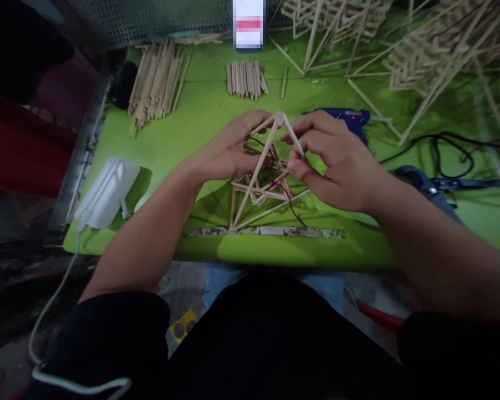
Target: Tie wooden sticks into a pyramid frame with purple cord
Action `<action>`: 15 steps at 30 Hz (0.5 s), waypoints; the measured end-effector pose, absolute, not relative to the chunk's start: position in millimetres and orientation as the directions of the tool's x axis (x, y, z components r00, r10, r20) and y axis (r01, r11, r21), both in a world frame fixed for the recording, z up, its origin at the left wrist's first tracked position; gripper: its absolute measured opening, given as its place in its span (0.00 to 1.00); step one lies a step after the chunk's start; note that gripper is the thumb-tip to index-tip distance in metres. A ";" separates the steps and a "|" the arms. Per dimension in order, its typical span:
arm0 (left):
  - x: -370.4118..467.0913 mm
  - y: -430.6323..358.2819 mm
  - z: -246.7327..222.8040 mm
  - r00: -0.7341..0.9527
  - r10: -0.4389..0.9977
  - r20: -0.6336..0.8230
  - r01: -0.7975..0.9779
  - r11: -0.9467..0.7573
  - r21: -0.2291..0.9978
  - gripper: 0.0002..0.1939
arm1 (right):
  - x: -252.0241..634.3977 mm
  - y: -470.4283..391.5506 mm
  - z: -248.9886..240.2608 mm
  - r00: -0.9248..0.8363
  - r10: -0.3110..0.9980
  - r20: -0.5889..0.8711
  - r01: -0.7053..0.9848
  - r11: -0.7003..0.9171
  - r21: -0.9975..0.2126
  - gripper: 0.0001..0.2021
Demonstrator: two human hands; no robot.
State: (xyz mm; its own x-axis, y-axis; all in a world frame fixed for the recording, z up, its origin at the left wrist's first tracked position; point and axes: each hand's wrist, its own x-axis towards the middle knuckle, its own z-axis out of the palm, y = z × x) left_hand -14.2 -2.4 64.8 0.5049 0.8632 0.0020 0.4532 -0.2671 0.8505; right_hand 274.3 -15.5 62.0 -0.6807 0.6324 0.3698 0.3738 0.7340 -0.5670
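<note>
A frame of thin wooden sticks (256, 168) stands on the green table, its peak raised between my hands. My left hand (231, 147) is closed around the left side of the frame, the thumb inside among the smaller sticks. My right hand (331, 158) pinches a slanting stick (294, 138) that runs down from the peak. A dark red cord (290, 204) trails out of the frame towards a narrow stained strip (270, 230) at the table's front edge. Behind my right hand lies a blue glue gun (356, 118), partly hidden.
Stick bundles (157, 83) (245, 79) lie behind my hands. A white power strip (108, 191) is at the left, blue-handled pliers (431, 189) and a black cable at the right. Stick frames (425, 61) fill the back right; a phone (249, 23) stands at the back.
</note>
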 end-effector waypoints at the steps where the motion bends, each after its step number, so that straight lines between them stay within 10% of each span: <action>1: -15.1 -1.7 63.8 0.506 0.862 0.011 0.459 -0.280 0.843 0.27 | 274.5 -14.6 61.4 -0.688 0.626 0.368 0.380 0.742 -0.553 0.05; 15: -29.1 3.8 56.5 0.560 0.817 0.137 0.414 -0.419 0.808 0.34 | 281.7 -9.1 60.0 -0.625 0.657 0.422 0.119 0.614 -0.780 0.14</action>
